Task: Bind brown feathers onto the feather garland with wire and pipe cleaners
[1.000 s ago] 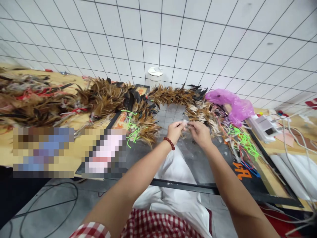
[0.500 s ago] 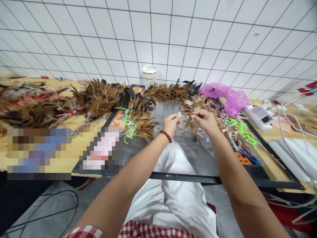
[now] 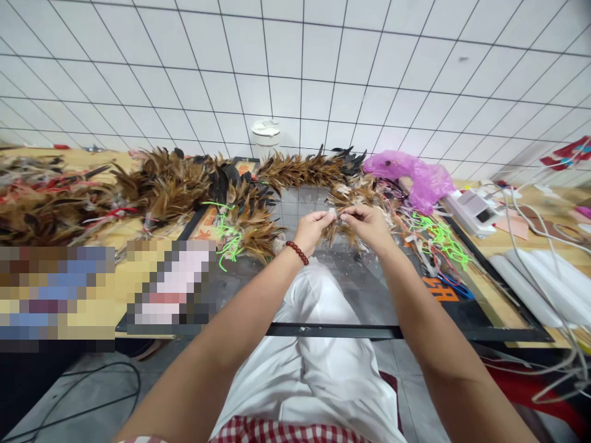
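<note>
1. Left hand (image 3: 313,227) is pinched shut on the near end of a small bunch of feathers (image 3: 336,229); the thumb and forefinger meet at the hand's 2 o'clock corner.
2. Right hand (image 3: 367,223) is likewise closed, its fingertips gripping the same bunch from the other side, so the two hands almost touch over it.
3. From the left hand the bunch lies at about 3 o'clock; from the right hand it lies at about 9 o'clock. Neither hand is clearly nearer: both have hold of it.
4. Gripped between the hands, the top of the bunch runs roughly 9 to 3 o'clock, while the brown plumes hang down toward 6 o'clock, above the glass sheet (image 3: 364,289) on the table (image 3: 517,252). Which end is quill and which is tip I cannot tell, since the fingers cover it.
5. Beyond the hands, at 12 o'clock, a long row of brown feathers (image 3: 300,169) lies along the far edge of the glass, its long axis running 9 to 3 o'clock.
6. At 2 o'clock from the right hand sit green cords (image 3: 441,237) and a purple plastic bag (image 3: 415,175); more green cord (image 3: 226,237) lies at 9 o'clock from the left hand.
7. A bead bracelet (image 3: 296,251) circles the left wrist.
</note>
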The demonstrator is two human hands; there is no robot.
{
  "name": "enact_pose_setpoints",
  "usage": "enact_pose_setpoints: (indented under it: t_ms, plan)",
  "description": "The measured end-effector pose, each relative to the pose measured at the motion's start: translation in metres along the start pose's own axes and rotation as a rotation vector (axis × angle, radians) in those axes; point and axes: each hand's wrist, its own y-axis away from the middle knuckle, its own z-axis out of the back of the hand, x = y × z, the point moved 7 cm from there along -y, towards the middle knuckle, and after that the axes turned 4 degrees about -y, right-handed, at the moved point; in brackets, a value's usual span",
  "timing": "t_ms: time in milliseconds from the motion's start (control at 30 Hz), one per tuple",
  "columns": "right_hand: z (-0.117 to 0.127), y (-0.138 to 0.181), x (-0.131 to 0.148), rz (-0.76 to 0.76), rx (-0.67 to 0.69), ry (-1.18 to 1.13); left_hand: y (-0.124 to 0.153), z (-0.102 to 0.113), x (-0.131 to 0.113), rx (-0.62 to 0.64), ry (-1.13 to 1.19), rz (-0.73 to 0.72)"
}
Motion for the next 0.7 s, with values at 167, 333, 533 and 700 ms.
enact_pose_setpoints:
  t_ms: [167, 333, 533, 700]
  plan:
    - [-0.005, 0.000, -0.009, -0.052, -0.002, -0.042, 0.003, -0.004, 0.009, 0.007, 0.009, 0.089]
    - [-0.002, -0.001, -0.022, -0.144, -0.071, -0.169, 0.004, 0.002, 0.010, -0.091, 0.055, 0.112]
    - [-0.012, 0.003, -0.021, -0.174, -0.037, -0.244, 0.001, 0.006, 0.012, -0.104, 0.051, 0.099]
    - [-0.014, 0.005, -0.020, -0.177, -0.064, -0.235, 0.000, 0.006, 0.014, -0.112, 0.043, 0.071]
